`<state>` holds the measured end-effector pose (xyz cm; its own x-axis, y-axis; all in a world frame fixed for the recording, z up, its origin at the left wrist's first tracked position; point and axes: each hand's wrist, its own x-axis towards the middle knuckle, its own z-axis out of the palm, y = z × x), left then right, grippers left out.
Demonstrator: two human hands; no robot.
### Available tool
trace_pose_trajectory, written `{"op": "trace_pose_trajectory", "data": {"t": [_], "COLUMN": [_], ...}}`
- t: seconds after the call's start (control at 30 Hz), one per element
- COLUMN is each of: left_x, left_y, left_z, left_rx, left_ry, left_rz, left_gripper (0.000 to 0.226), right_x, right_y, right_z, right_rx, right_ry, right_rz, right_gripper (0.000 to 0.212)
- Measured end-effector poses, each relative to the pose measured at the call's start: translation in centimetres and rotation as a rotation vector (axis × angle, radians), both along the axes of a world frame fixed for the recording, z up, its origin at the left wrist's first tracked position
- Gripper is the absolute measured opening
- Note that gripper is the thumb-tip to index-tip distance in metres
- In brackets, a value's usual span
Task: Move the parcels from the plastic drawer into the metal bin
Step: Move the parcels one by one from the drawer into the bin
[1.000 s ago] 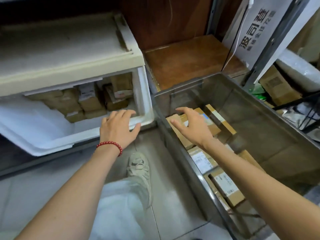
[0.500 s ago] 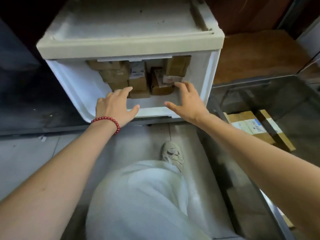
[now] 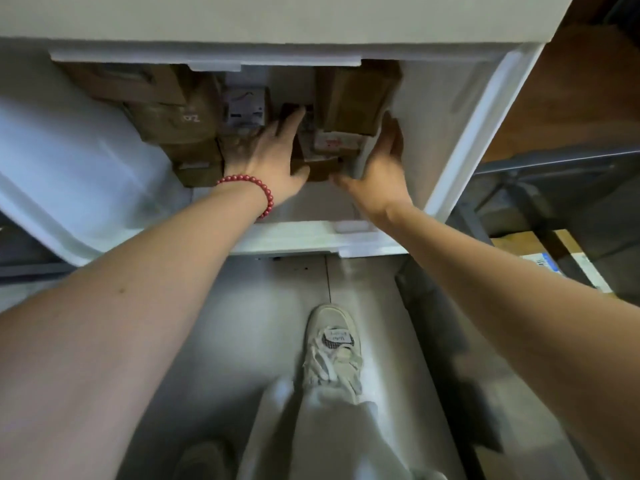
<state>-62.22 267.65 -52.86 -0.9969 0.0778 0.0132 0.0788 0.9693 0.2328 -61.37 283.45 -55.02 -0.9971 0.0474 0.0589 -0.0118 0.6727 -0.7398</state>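
Observation:
The white plastic drawer [image 3: 304, 237] stands pulled open, with several brown cardboard parcels stacked at its back. Both my hands are inside it. My left hand [image 3: 273, 157], with a red bead bracelet on the wrist, lies with straight fingers against the left side of a small stack of parcels [image 3: 327, 150]. My right hand [image 3: 381, 161] lies against the stack's right side, its thumb spread toward the front. A larger brown box [image 3: 356, 95] sits just above that stack. The metal bin [image 3: 446, 317] is at the right, with labelled parcels [image 3: 540, 261] lying in it.
More parcels [image 3: 180, 123] fill the drawer's back left, one with a white label [image 3: 246, 109]. The drawer unit's top overhangs them. My leg and pale shoe [image 3: 334, 351] stand on the grey floor between drawer and bin. A brown wooden board [image 3: 568, 98] lies behind the bin.
My view has dropped closer to the drawer. Both hands have gone from the drawer's front rim deep inside and now flank the small stack of parcels. A second ago my right hand was over the bin.

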Motion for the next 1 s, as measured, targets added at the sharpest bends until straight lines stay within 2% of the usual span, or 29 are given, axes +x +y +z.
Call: {"op": "trace_pose_trajectory", "data": {"t": [0.17,0.37,0.5,0.6,0.8,0.93,1.0], "left_x": [-4.8,-6.9,-6.3,-5.0,-1.1,2.3,4.2], "left_y": [1.2,1.2,1.0,0.3,-1.7,-2.3,-2.6], "left_z": [-1.0,-1.7,-1.3,-0.6,1.0,2.6,3.2], "left_rx": [0.113,0.337,0.565,0.706,0.609,0.478,0.414], "left_ry": [0.078,0.086,0.057,0.0,0.028,0.05,0.066], "left_rz": [-0.01,-0.063,-0.006,0.09,0.236,0.237,0.223], "left_gripper": [0.084,0.08,0.078,0.097,0.116,0.1,0.094], "right_x": [-2.8,-5.4,-4.9,-2.7,1.8,4.6,5.8], "right_y": [0.0,-0.7,-0.9,-1.1,-1.8,-1.8,-1.3], "right_z": [-0.6,-1.0,-0.4,-0.1,0.3,0.8,1.5], "right_rx": [-0.129,-0.16,-0.19,-0.247,-0.215,-0.142,-0.127], "right_ry": [0.083,0.093,0.077,0.034,-0.003,-0.02,-0.04], "right_rz": [-0.021,-0.065,-0.002,0.1,0.242,0.315,0.276], "right_gripper": [0.112,0.115,0.091,0.078,0.077,0.077,0.077]}}
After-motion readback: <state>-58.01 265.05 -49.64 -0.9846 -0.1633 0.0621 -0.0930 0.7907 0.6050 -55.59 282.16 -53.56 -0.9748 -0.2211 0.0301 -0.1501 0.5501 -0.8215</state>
